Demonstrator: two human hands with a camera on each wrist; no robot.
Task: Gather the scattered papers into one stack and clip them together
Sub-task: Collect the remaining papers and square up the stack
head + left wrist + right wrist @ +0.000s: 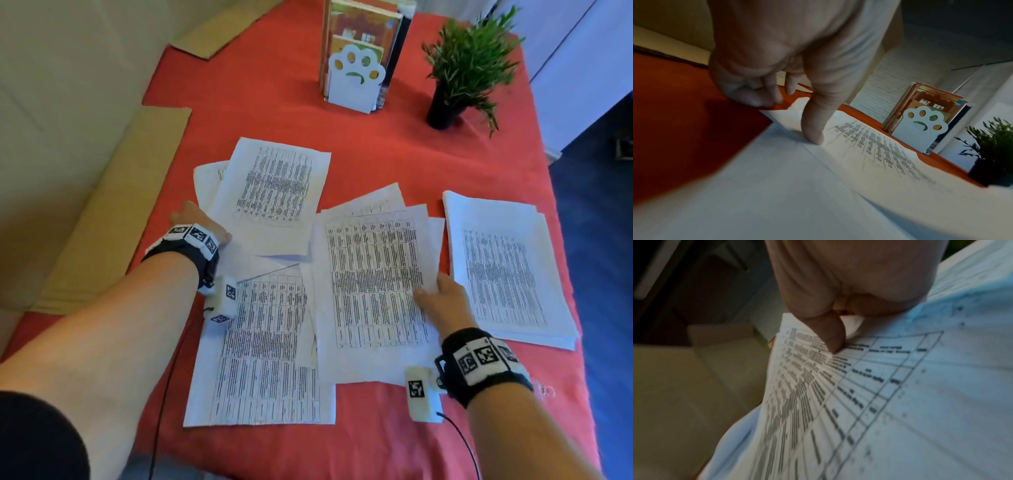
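Printed sheets lie scattered on the red tablecloth point(274, 102). One far sheet point(274, 185) overlaps others at the left, a near sheet point(263, 356) lies by the front edge, and a middle sheet point(373, 284) tops a few more. A neater stack point(503, 274) sits at the right. My left hand point(197, 219) holds the left edge of the far-left sheets: the thumb point(813, 126) presses on top and the curled fingers point(756, 97) meet the paper's corner. My right hand point(442, 301) pinches the middle sheet's right edge, which curls up under the thumb point(830, 337).
A white paw-shaped book holder point(354, 82) with books stands at the back of the table, a small potted plant point(459, 78) to its right. Flat cardboard point(113, 212) lies beyond the table's left edge. Blue floor point(599, 274) shows past the right edge.
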